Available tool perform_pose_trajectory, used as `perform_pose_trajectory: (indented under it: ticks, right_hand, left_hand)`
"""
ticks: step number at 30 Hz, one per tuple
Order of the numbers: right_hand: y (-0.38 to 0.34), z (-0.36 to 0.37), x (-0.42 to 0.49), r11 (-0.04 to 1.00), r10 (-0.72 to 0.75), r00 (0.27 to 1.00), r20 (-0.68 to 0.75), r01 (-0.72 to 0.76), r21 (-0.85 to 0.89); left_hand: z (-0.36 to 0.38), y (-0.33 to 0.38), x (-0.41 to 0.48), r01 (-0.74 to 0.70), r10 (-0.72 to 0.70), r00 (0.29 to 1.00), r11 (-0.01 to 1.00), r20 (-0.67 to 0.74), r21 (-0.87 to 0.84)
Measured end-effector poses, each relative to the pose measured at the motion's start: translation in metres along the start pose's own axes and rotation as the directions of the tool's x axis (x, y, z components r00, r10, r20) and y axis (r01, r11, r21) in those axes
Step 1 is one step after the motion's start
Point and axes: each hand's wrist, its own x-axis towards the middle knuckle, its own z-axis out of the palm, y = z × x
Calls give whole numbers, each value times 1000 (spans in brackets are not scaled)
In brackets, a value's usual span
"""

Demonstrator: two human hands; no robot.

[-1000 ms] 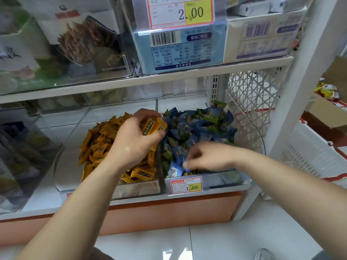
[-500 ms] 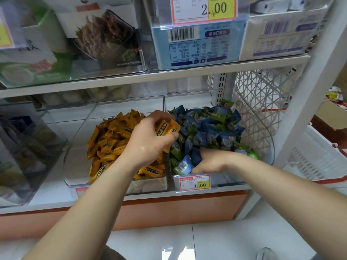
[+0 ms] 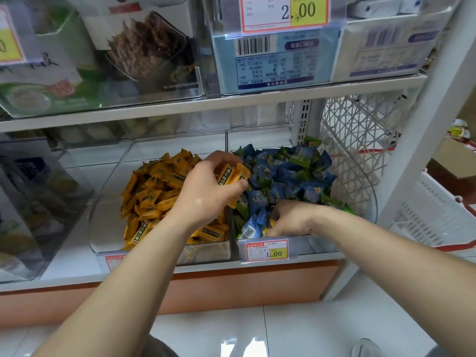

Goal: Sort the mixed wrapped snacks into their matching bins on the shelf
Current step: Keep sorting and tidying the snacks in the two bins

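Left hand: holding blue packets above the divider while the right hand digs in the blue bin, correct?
Not quite. In the head view the left hand holds orange packets, not blue. The right hand is digging low in the blue bin, as stated.

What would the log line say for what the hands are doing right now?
left hand: holds yellow snacks over the bin divider | right hand: digging in blue snack bin front | yellow snack bin: partly full
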Motion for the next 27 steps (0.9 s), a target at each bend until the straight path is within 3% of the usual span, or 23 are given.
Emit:
perform_pose_trajectory:
  ticks: [6, 11, 14, 19, 23, 25, 27]
  right_hand:
    - [1, -29, -13, 958, -137, 986, -98, 157, 242]
    - [5, -49, -17, 903, -175, 940, -292, 271, 332]
    - [11, -56, -17, 842, -134, 888, -440, 336, 421]
    - [9, -61, -25, 568, -39, 906, -422, 367, 737]
    - [-2, -64, -37, 325, -65, 883, -465, 460, 826]
    - [-7, -63, -43, 344, -75, 875, -478, 473, 811]
    - [-9, -60, -47, 491, -101, 866, -490, 472, 733]
  left_hand:
    - [0, -4, 4, 29, -29, 999, 1000, -34, -3]
    - [1, -2, 3, 80, -89, 993, 991, -74, -109]
    - [6, 5, 1, 149, -169, 985, 947, -46, -285]
    - [20, 16, -5, 194, -197, 980, 904, 30, -381]
    - [32, 22, -7, 227, -239, 970, 860, 32, -458]
    - [36, 24, -7, 238, -253, 967, 843, 35, -482]
    - [38, 24, -7, 275, -281, 957, 806, 71, -524]
